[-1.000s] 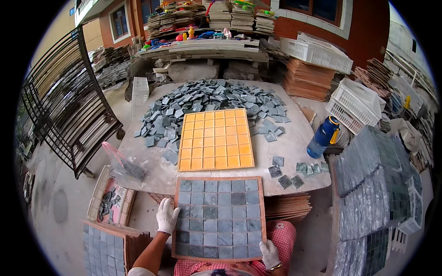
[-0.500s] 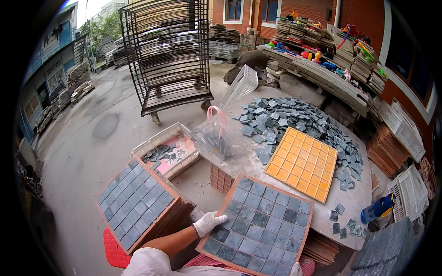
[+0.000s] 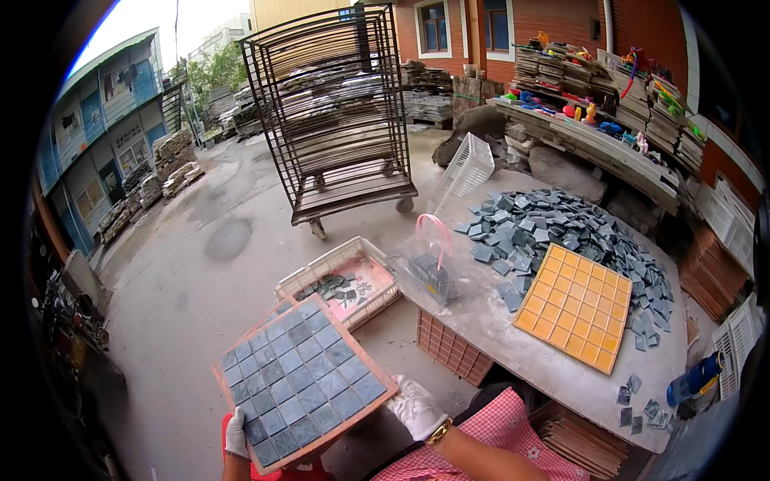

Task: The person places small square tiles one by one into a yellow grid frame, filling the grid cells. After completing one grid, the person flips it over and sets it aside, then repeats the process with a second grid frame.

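Note:
A square reddish-brown tray of grey-green stone tiles (image 3: 301, 381), laid in even rows, is between my two white-gloved hands at the left of the table. My left hand (image 3: 236, 433) is closed on its lower left edge. At the right corner, my right hand (image 3: 417, 407) grips the rim with its fingers partly hidden behind it. Another tray's edge shows just behind the upper left side of this one. Whether the held tray rests on what lies below is hidden. On the table lies a yellow grid mould (image 3: 573, 307) with its square cells bare.
A heap of loose stone tiles (image 3: 561, 232) covers the table's far side. A clear bag with a pink handle (image 3: 433, 264) stands at its left edge, a blue bottle (image 3: 696, 378) at the right. Beyond are a plastic crate (image 3: 341, 280) with tile pieces and a wheeled metal rack (image 3: 333, 120).
The tiled tray has moved left from the table's front edge to over the stack of trays. My right hand has come into full view at its right corner. The view has turned left.

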Motion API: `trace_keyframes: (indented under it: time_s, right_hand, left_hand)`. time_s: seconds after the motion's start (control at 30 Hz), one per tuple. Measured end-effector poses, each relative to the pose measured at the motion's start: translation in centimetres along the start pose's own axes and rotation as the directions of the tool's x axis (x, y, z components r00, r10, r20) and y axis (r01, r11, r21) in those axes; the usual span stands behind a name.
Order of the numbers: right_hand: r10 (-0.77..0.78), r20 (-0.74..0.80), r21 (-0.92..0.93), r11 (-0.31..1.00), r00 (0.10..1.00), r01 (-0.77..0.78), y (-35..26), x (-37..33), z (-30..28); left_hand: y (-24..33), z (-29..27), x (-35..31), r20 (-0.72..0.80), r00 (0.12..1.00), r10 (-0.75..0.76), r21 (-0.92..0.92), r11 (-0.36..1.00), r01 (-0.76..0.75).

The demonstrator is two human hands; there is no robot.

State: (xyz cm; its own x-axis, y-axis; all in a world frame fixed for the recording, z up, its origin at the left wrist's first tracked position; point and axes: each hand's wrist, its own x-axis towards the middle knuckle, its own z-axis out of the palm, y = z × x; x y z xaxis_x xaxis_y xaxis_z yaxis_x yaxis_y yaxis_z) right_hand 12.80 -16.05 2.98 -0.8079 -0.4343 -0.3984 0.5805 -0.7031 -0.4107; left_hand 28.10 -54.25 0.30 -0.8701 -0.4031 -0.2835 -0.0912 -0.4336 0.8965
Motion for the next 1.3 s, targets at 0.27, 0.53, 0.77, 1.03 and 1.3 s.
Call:
trace_keyframes:
  time_s: [0.27,0.53,0.77,1.03,1.3]
  right_hand:
    - [0.092,0.165,-0.097,0.992,0.982,-0.077,6.2,8.8,1.2]
    - [0.105,0.048,-0.403,0.912,0.993,-0.077,1.5,5.8,3.8]
    - [-0.06,0.118,-0.392,0.914,0.991,0.102,4.2,8.2,0.0]
    - [-0.139,0.158,0.188,0.976,0.978,0.109,-5.9,0.0,-0.4]
    - [-0.264,-0.028,0.198,0.944,0.964,0.264,-5.0,-7.8,-14.5]
  left_hand:
    - [-0.6,-6.4,1.4,-0.296,0.933,0.206,0.361,0.928,-0.091]
    - [0.6,-5.5,2.5,-0.341,0.89,0.302,0.901,0.375,0.218]
    - [0.8,-3.8,2.6,-0.277,0.898,0.341,0.947,0.257,0.194]
    - [0.6,-5.6,4.0,-0.376,0.904,0.203,0.901,0.311,0.304]
    - [9.7,11.1,6.6,0.018,0.895,0.445,0.88,-0.433,0.197]
